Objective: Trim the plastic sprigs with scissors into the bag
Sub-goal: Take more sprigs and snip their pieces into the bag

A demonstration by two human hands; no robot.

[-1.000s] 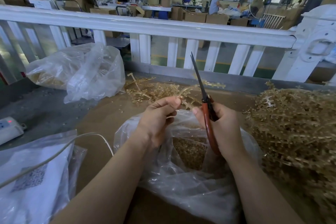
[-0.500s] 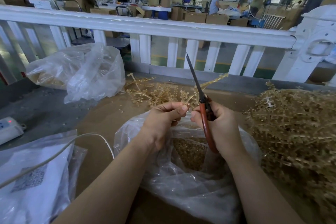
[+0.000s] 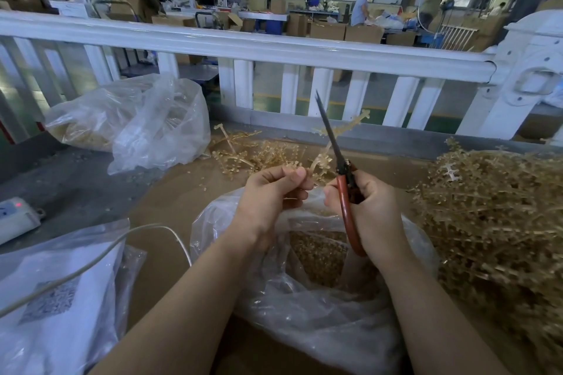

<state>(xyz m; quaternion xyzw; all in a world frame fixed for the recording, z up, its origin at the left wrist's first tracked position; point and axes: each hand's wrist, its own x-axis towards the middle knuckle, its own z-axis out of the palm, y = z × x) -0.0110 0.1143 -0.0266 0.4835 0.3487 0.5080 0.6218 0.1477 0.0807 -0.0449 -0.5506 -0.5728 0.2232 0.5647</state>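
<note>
I pinched a tan plastic sprig [image 3: 323,158] in my left hand [image 3: 269,192] above the clear plastic bag [image 3: 304,313] so trimmings dropped in; my right hand [image 3: 370,207] clenched the red-handled scissors [image 3: 342,179].

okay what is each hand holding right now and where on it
The left hand pinches a plastic sprig at its lower stem end. The right hand grips the scissors by their red handles, blades pointing up.
</note>
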